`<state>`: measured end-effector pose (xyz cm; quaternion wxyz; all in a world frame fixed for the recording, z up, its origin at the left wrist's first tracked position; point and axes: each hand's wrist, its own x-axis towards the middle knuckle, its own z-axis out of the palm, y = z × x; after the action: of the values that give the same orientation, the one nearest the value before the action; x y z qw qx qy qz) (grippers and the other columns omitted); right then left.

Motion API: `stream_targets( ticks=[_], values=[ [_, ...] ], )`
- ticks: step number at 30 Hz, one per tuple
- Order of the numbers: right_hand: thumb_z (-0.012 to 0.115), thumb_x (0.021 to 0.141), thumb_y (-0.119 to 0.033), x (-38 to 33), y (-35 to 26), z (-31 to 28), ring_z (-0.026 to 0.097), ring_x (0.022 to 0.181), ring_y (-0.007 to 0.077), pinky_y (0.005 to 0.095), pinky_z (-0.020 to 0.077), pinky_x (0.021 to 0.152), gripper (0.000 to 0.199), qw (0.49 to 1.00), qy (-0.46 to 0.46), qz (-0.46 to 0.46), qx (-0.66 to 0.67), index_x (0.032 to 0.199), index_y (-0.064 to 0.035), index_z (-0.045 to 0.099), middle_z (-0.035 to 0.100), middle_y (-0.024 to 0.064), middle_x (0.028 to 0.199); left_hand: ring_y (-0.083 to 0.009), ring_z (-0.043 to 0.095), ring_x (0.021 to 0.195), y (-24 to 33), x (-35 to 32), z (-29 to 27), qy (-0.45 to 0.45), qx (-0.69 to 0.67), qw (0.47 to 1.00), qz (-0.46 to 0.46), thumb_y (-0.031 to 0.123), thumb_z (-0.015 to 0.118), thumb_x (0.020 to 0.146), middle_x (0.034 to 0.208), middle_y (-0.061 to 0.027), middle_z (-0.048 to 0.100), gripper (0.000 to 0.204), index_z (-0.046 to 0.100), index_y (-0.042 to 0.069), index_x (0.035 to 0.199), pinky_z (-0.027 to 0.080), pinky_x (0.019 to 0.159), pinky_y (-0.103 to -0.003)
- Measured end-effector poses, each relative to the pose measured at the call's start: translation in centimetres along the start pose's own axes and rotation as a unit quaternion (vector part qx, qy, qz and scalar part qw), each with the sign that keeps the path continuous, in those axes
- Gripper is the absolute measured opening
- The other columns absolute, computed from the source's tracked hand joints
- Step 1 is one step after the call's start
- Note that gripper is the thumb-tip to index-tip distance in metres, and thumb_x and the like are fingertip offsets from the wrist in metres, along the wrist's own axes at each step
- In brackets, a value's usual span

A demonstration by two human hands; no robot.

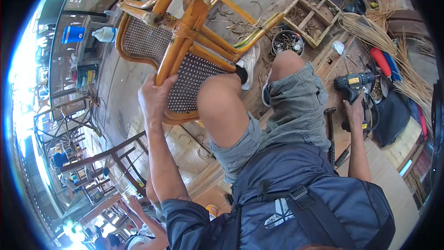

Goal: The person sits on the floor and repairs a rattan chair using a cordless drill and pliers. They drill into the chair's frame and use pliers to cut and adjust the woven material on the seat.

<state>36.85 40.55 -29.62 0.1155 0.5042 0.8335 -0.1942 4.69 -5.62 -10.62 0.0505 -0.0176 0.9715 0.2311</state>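
A rattan chair [199, 76] with orange-brown poles and a woven dark-and-light seat lies tipped over at my left knee. My left hand [156, 93] is closed round one of its poles, next to the woven panel. Out to the right, my right hand [355, 112] is wrapped round the handle of a black and yellow power drill [354, 82]. The drill is low over the tools beside me, and I cannot tell whether it rests on them. Part of its grip is hidden by my fingers.
A divided wooden box [311, 16] and a bucket of small metal bits [287, 42] stand ahead of my knees. Bundles of cane strips [384, 46] lie at the right, by a hammer [330, 132]. Another person [143, 224] works at lower left, near chair frames [69, 120].
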Motion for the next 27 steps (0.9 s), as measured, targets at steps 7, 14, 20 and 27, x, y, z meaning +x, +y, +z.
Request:
stream_targets(
  ticks=[7, 14, 20, 27],
  values=[
    [0.072, 0.076, -0.018, 1.4, 1.4, 0.5, 0.053, 0.111, 0.0473, 0.0464, 0.0410, 0.096, 0.086, 0.997, 0.028, -0.047, 0.061, 0.140, 0.0069, 0.020, 0.052, 0.0362, 0.119, -0.0298, 0.068, 0.075, 3.3, 2.3, 1.5, 0.043, 0.077, 0.993, 0.073, 0.043, 0.069, 0.078, 0.080, -0.0192, 0.068, 0.047, 0.066, -0.002, 0.095, 0.051, 0.069, -0.039],
    [0.064, 0.069, -0.015, 2.4, 0.9, 2.1, 0.053, 0.107, 0.0487, 0.0468, 0.0422, 0.090, 0.078, 0.995, 0.019, -0.006, 0.099, 0.134, 0.0057, 0.026, 0.056, 0.0347, 0.110, -0.0388, 0.066, 0.079, 5.4, 7.5, 5.9, 0.039, 0.096, 0.986, 0.129, 0.048, 0.069, 0.079, 0.081, -0.0234, 0.066, 0.052, 0.064, 0.000, 0.098, 0.050, 0.073, -0.046],
    [0.062, 0.072, -0.020, 3.5, 2.6, 3.1, 0.052, 0.112, 0.0483, 0.0483, 0.0413, 0.092, 0.078, 0.998, 0.051, 0.033, -0.012, 0.138, 0.0000, 0.026, 0.055, 0.0346, 0.115, -0.0432, 0.063, 0.088, 6.5, 4.7, 10.7, -0.058, 0.049, 0.990, 0.121, 0.042, 0.064, 0.084, 0.087, -0.0252, 0.065, 0.049, 0.057, 0.000, 0.107, 0.048, 0.077, -0.049],
    [0.063, 0.075, -0.019, 3.6, 2.9, 2.7, 0.051, 0.115, 0.0447, 0.0459, 0.0401, 0.095, 0.071, 0.991, 0.079, 0.098, -0.049, 0.137, -0.0024, 0.032, 0.053, 0.0287, 0.123, -0.0464, 0.057, 0.095, 5.1, 8.0, 9.2, -0.267, -0.140, 0.937, 0.177, 0.027, 0.063, 0.082, 0.101, -0.0284, 0.058, 0.057, 0.042, -0.006, 0.124, 0.048, 0.083, -0.050]
  ],
)
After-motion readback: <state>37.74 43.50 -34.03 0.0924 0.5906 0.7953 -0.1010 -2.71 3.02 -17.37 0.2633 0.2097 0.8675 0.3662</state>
